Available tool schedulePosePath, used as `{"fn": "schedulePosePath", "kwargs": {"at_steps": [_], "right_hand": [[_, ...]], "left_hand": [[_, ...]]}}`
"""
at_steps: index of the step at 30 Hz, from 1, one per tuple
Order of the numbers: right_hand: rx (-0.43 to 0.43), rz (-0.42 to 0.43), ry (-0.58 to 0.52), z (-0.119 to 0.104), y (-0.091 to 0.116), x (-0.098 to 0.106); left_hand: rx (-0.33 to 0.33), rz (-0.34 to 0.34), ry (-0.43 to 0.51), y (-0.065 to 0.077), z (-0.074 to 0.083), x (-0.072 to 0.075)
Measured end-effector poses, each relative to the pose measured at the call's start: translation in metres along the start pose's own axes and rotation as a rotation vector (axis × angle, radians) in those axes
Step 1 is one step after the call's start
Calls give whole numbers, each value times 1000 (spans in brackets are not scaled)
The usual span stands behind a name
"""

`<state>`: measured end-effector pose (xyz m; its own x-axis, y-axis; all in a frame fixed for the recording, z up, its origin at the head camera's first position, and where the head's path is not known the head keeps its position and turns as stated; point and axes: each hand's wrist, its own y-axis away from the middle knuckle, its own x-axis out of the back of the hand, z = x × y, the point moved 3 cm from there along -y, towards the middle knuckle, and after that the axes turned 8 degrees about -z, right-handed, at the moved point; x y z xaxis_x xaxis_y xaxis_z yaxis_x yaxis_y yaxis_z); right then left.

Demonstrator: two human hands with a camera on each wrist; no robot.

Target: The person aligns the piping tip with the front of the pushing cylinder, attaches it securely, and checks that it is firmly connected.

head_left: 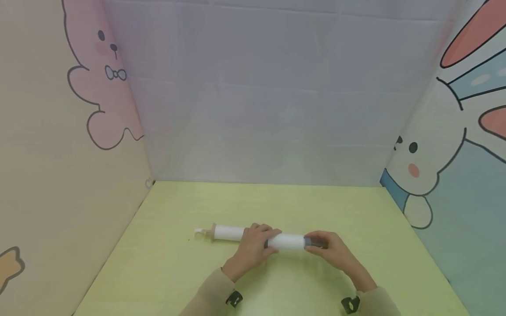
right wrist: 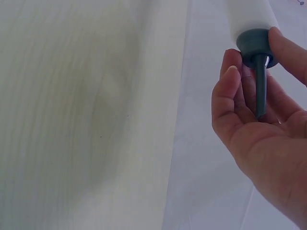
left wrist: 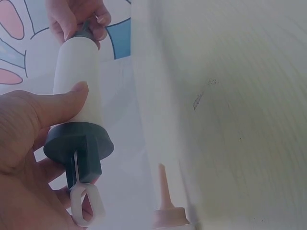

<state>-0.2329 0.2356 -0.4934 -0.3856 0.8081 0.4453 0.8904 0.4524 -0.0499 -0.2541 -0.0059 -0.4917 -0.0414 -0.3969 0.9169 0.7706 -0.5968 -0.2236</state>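
Both hands are on a white tube [head_left: 286,241] with dark teal ends. My left hand [head_left: 253,248] grips it at the flanged end, thumb along the white body in the left wrist view. A pale ring [left wrist: 87,203] sticks out from the teal flange [left wrist: 79,141] there. Around the teal nozzle cap [right wrist: 254,45] at the other end, my right hand [head_left: 332,250] curls its fingers, with the thumb pressed to its side. The thin nozzle [right wrist: 260,88] points into the right palm. Part of the flange is hidden by the left hand in the head view.
A second white tube [head_left: 229,233] with beige ends lies just beyond the left hand. Its beige nozzle [left wrist: 165,187] shows in the left wrist view. The pale yellow table [head_left: 336,206] is bounded by cartoon-printed side walls and a plain back wall [head_left: 253,96].
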Motion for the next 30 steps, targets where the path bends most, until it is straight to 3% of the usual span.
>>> {"fn": "schedulePosePath", "kwargs": {"at_steps": [10,20,26,30], "right_hand": [[-13,-62,21,2,-1,1],[-160,-42,-25,10,-3,1],[-147,-55,-51,6,-1,2],[-108,-17,-97,7,2,5]], "left_hand": [[-13,14,-7,1,1,-1],[-52,73,9,1,6,4],[-45,62,13,0,3,1],[-29,48,16,0,1,0]]}}
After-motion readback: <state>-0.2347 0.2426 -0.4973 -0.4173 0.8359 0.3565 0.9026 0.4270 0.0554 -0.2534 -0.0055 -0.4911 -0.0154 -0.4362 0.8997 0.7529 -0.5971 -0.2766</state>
